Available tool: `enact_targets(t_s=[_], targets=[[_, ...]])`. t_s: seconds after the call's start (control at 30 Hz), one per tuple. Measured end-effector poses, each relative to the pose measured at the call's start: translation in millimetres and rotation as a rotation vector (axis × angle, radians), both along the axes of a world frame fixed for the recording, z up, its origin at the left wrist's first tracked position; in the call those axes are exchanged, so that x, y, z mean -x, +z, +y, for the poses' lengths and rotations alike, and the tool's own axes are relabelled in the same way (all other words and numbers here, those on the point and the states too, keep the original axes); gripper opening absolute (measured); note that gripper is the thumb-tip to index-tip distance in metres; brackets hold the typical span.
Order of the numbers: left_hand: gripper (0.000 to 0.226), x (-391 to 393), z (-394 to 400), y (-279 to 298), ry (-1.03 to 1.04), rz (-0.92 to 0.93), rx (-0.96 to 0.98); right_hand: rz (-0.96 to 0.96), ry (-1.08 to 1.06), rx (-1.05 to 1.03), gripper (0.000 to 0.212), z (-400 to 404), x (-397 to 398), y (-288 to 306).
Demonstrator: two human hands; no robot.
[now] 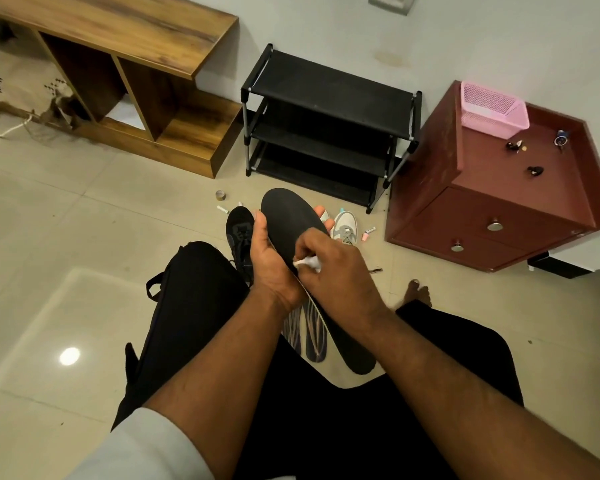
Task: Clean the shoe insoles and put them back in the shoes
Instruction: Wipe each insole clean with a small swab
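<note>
**Insole Still Being Wiped, Shoes Waiting on the Floor**

Forearms are reaching out from the bottom of the frame over black-trousered knees, meeting above the tiled floor. The left hand (269, 261) is gripping the black insole (291, 220) along its near edge, thumb lying on top and fingertips showing past the far side, holding it tilted with the toe end pointing away. The right hand (329, 261) is pinching a small white wipe or tissue (307, 264) and pressing it against the insole's middle.

Judging by this, the cleaning is under way and not finished: this insole is out of its shoe, and nothing is being put back yet. A black sneaker (239, 233) is standing just left of the hands, and a grey-and-white sneaker (345, 226) is sitting just beyond them to the right. Striped flip-flops (305, 327) are lying beneath the insole's heel end.

Whether a second insole is cleaned or still inside a shoe is not showing. The wipe is mostly hidden by the fingers, and the small tubes near the black shoe rack (326, 126) are too small to identify.
</note>
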State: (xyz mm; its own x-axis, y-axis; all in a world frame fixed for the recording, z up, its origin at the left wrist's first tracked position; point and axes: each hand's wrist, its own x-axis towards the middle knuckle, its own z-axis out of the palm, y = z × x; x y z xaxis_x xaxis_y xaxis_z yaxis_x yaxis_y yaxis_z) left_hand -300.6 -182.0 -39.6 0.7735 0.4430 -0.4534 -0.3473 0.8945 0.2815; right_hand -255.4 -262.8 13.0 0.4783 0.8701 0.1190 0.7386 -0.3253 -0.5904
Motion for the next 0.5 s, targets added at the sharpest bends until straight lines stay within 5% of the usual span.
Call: enact_targets(t_s=[0.2,0.5], targets=[[0.087,2.1,-3.6,9.5,-0.084,0.005,-0.064,-0.064,-0.189,0.005,0.016,-0.1,-39.3,-8.1],[0.085,2.3,-1.3,2.6,-0.033,-0.063,-0.032,-0.072,-0.048,-0.018,0.013,10.5,0.9,3.2]])
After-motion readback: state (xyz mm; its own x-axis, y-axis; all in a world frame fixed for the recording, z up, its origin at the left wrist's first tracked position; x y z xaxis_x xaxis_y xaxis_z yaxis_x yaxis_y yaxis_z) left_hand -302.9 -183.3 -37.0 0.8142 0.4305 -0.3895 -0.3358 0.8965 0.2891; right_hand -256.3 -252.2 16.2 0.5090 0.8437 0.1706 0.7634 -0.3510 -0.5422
